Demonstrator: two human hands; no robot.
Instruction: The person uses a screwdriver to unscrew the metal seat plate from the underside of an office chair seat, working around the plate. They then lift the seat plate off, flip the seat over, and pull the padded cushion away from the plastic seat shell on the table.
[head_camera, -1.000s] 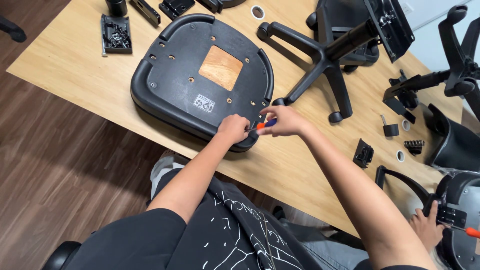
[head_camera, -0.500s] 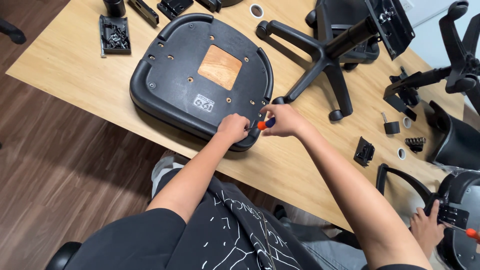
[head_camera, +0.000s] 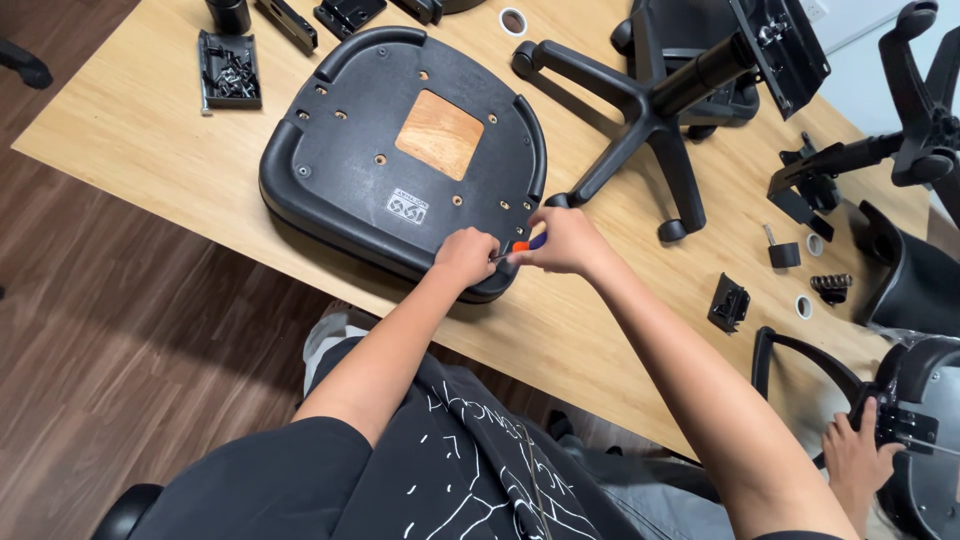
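1. Almost nothing has changed over the last second: your left hand and right hand stay at the same near corner of the seat base. The base hasn't shifted on the tabletop.
2. Right hand is closed around a screwdriver with an orange-and-blue handle, tip pointing at the base's near right edge. Left hand is curled, fingertips pressed on the rim right beside the tip; I can't tell whether it pinches a screw.
3. My read: you're holding steady on one fastener point, so the work looks mid-step, not finished.
4. Edges: the base's near corner sits close to the tabletop's near edge, just above your lap. There's little margin there.
5. The chair's star base lies just right of your right hand, one leg ending near your knuckles. That's tight for the elbow swinging outward.
6. Open room: bare tabletop left of the base, and a strip right of your forearm up to the small black bracket.
7. Another person's hand works on a chair part at the lower right, well apart from yours.
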